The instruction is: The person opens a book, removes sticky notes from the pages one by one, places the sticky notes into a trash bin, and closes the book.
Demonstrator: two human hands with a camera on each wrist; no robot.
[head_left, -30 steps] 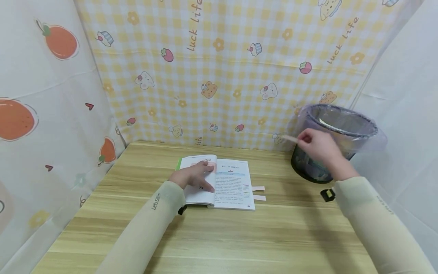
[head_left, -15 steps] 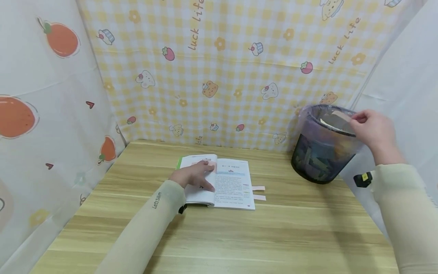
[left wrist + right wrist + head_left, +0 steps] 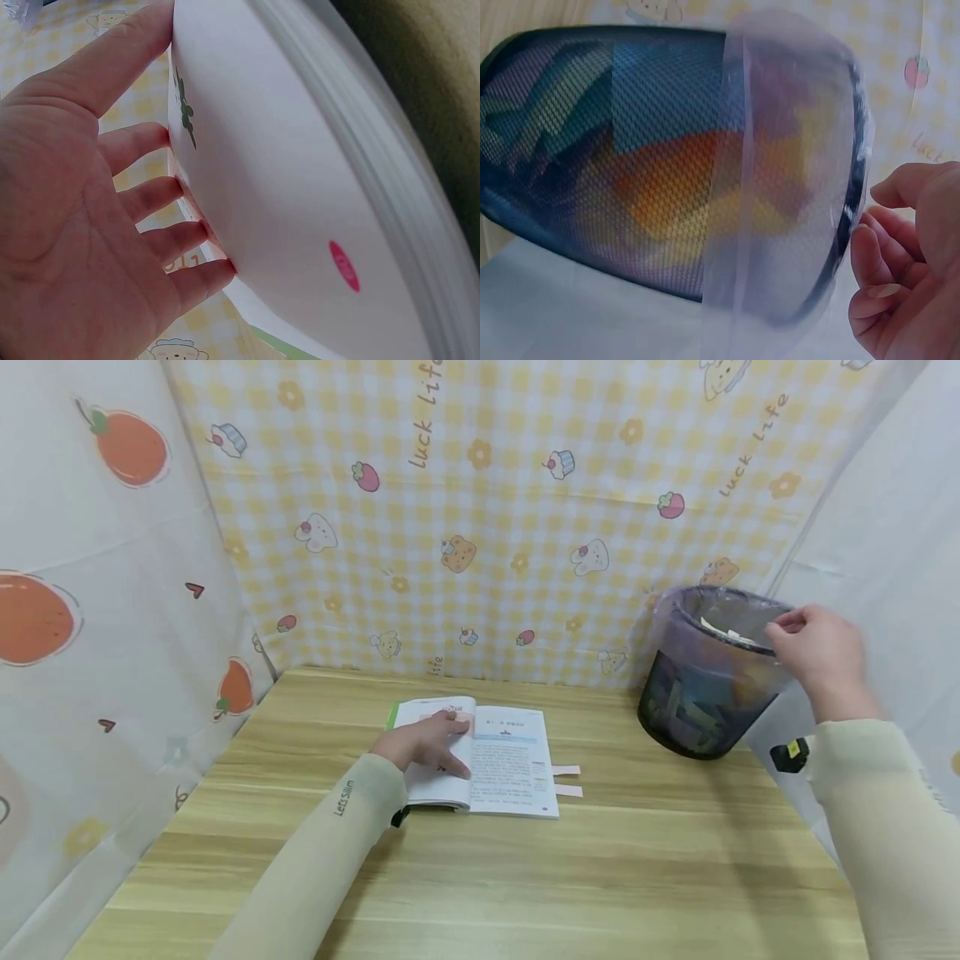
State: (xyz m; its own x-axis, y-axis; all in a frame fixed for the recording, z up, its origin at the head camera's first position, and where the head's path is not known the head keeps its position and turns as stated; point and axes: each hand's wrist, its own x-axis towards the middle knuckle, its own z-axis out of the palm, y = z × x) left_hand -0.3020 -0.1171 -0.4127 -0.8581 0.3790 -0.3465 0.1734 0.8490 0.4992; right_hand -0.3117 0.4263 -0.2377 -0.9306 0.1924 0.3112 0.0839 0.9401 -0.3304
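An open book [image 3: 517, 789] lies on the wooden table, with two pale paper tabs [image 3: 567, 782] sticking out past its right edge. My left hand [image 3: 427, 745] rests spread on the left-hand page. Close up in the left wrist view, the fingertips [image 3: 217, 271] press against the page [image 3: 285, 202]. Over the near right rim of a mesh trash bin [image 3: 693, 702] hovers my right hand [image 3: 821, 652], its fingers loosely curled and nothing between them. The right wrist view has a small gap between thumb and fingers, beside the bin's bagged rim [image 3: 859, 172].
A translucent plastic bag [image 3: 780, 247] lines the bin and folds over its rim. Through the mesh show coloured scraps [image 3: 679, 184]; pale paper [image 3: 727, 632] is visible inside the mouth. A yellow checked curtain [image 3: 480, 527] hangs behind the table.
My right hand carried a pale paper strip rightward to the bin and let it go there; the strip is gone from the fingers. My left hand has stayed on the book.
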